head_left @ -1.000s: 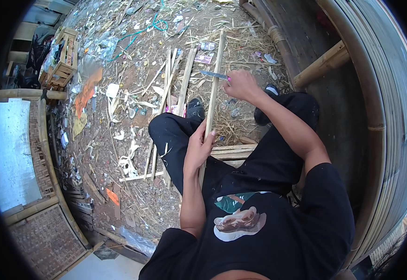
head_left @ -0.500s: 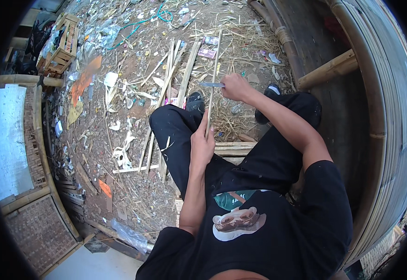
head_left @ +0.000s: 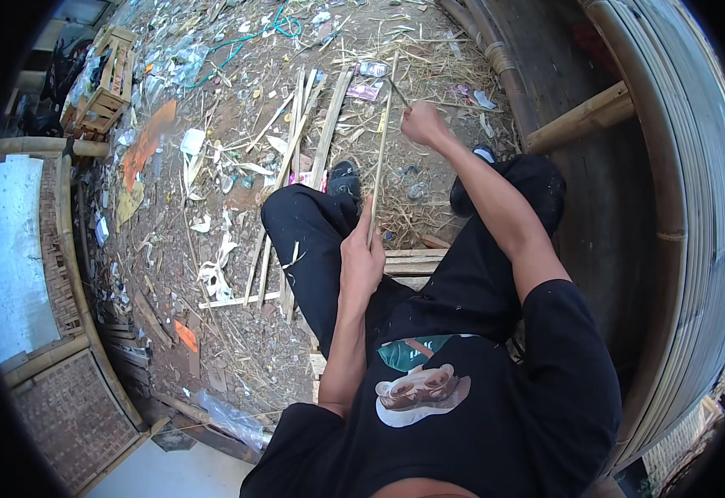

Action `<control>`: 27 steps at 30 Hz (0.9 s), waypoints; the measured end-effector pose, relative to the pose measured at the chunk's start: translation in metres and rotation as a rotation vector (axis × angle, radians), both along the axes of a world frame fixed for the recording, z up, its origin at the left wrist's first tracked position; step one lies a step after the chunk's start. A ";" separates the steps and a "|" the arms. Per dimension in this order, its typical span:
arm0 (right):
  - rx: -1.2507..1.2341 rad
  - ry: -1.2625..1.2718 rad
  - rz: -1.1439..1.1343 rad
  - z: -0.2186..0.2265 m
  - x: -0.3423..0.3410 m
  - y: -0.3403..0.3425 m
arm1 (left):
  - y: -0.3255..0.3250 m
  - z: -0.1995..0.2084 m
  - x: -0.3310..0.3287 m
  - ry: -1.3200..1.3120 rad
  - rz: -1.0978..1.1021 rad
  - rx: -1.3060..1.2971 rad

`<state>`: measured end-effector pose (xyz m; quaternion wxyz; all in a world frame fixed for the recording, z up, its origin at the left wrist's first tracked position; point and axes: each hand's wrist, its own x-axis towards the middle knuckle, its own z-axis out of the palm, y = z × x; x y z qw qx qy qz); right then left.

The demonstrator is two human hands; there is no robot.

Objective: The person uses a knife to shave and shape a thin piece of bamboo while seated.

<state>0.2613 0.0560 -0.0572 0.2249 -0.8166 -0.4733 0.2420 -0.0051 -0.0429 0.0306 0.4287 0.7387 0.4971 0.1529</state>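
Observation:
My left hand (head_left: 362,259) is closed around the lower end of a long, thin bamboo strip (head_left: 382,153), which points away from me over the ground between my legs. A knife (head_left: 397,93) is gripped in my right hand (head_left: 426,124), just right of the strip's far part. Its narrow blade slants up and left, meeting or crossing the strip near the far end; whether it touches cannot be made out. The knife's handle is hidden in my fist.
Several bamboo strips (head_left: 333,124) lie beyond my left knee. Shavings and scraps of litter cover the dirt ground. A wooden crate (head_left: 107,91) stands at the far left. A bamboo pole (head_left: 582,119) juts in on the right, and a woven panel (head_left: 80,415) is at the lower left.
My right hand has moved away from me along the strip, carrying the knife towards the far end. The blade has turned from level to slanting. My left hand keeps its hold.

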 end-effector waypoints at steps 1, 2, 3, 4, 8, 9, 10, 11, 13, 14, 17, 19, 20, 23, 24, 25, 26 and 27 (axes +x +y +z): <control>0.025 0.073 -0.126 0.001 0.008 0.001 | -0.004 0.005 0.001 -0.010 -0.028 -0.008; 0.026 0.076 -0.134 0.001 0.013 0.001 | -0.006 0.008 0.001 -0.020 -0.056 -0.016; 0.016 0.037 -0.100 0.003 0.019 0.003 | -0.004 0.006 0.000 -0.020 -0.060 -0.012; 0.007 -0.002 -0.067 0.005 0.022 0.005 | -0.001 0.002 -0.003 -0.052 -0.025 -0.030; 0.064 0.020 0.111 0.006 -0.014 -0.005 | 0.002 0.001 -0.004 -0.056 0.029 -0.081; 0.063 0.021 0.110 0.009 -0.022 -0.009 | 0.003 0.001 -0.005 -0.051 0.031 -0.087; 0.052 0.011 0.168 0.011 -0.028 -0.011 | 0.003 0.001 -0.005 -0.050 0.030 -0.089; 0.042 0.001 0.226 0.015 -0.032 -0.012 | 0.002 0.003 -0.005 -0.034 0.026 -0.083; 0.011 -0.010 0.245 0.023 -0.022 -0.010 | 0.001 0.005 -0.005 -0.018 0.019 -0.076; -0.002 -0.031 0.240 0.021 -0.016 -0.005 | 0.001 0.003 -0.005 -0.001 0.015 -0.061; -0.013 -0.075 0.252 0.026 -0.015 0.003 | 0.002 0.002 -0.003 -0.023 0.033 -0.059; -0.011 -0.092 0.265 0.023 -0.009 0.007 | -0.001 0.003 -0.003 -0.054 0.052 -0.072; 0.020 -0.053 0.082 0.016 0.009 0.012 | -0.006 0.005 -0.002 -0.052 0.017 -0.021; 0.072 -0.034 -0.152 -0.014 0.042 0.019 | -0.009 0.011 -0.006 -0.042 -0.046 0.059; 0.099 -0.072 -0.181 -0.020 0.047 0.021 | -0.006 0.010 -0.008 -0.044 -0.029 0.006; 0.103 -0.077 -0.178 -0.020 0.046 0.023 | -0.003 0.006 -0.007 -0.052 -0.007 -0.044; 0.099 0.048 -0.100 -0.021 0.044 0.023 | -0.001 -0.013 -0.010 -0.165 -0.019 0.016; 0.090 0.178 -0.022 -0.023 0.038 0.021 | 0.003 -0.011 -0.010 -0.168 -0.016 0.015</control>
